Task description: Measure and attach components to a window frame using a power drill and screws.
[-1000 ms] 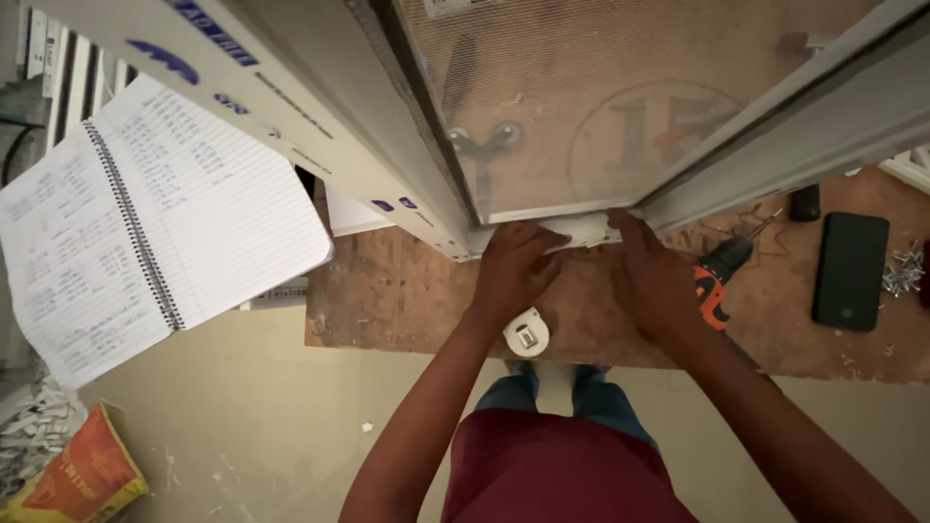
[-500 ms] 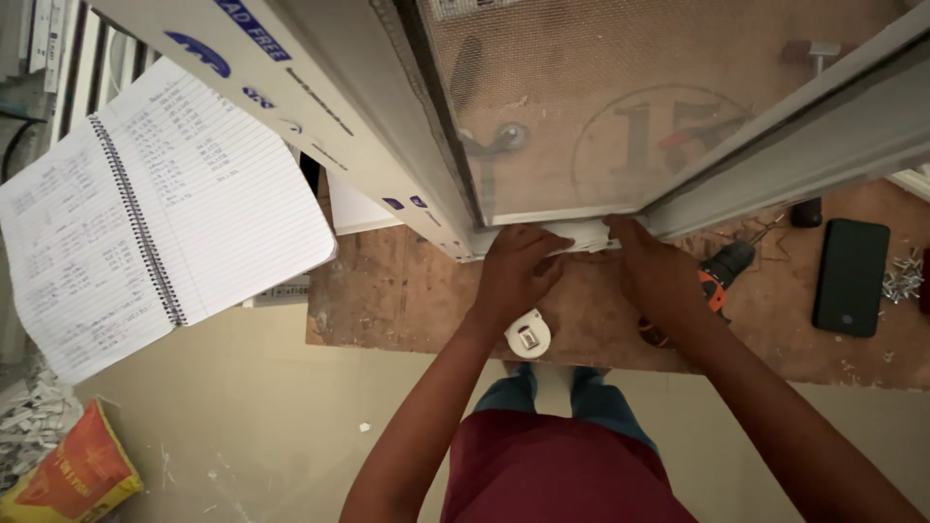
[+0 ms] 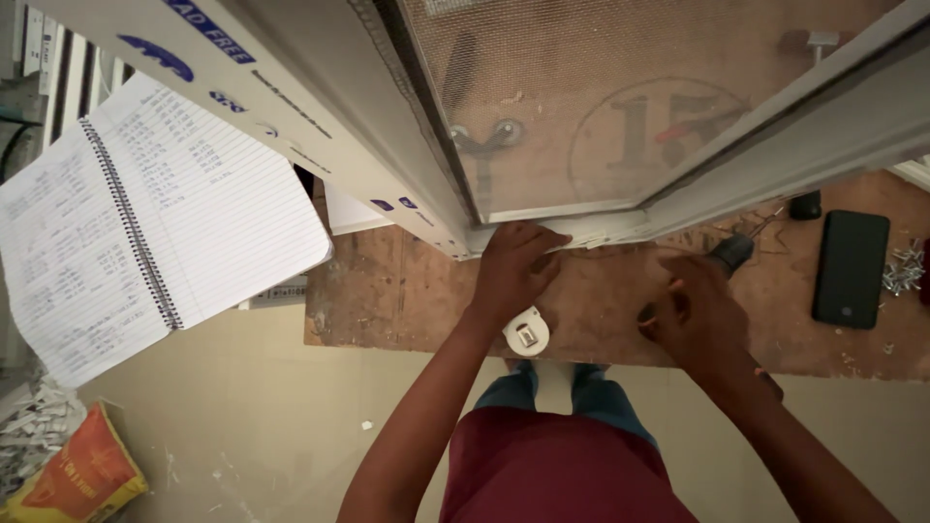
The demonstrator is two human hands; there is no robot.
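Observation:
A white window frame (image 3: 775,145) with a mesh screen (image 3: 620,97) lies tilted over a wooden board (image 3: 407,291). My left hand (image 3: 513,266) presses on the frame's lower corner, fingers curled over its edge. Just below that wrist sits a small round white object (image 3: 526,332) on the board. My right hand (image 3: 693,315) is off the frame, to the right of the corner, and closed around a dark power tool (image 3: 731,252) with orange on it, whose nose points up toward the frame.
A black phone (image 3: 851,268) and several loose screws (image 3: 906,271) lie on the board at the right. An open spiral notebook (image 3: 145,232) sits at the left. An orange bag (image 3: 77,475) is on the pale floor (image 3: 242,416), bottom left.
My right hand left the frame's corner, moved right and down, and closed on the power tool lying on the board. My left hand stayed on the corner.

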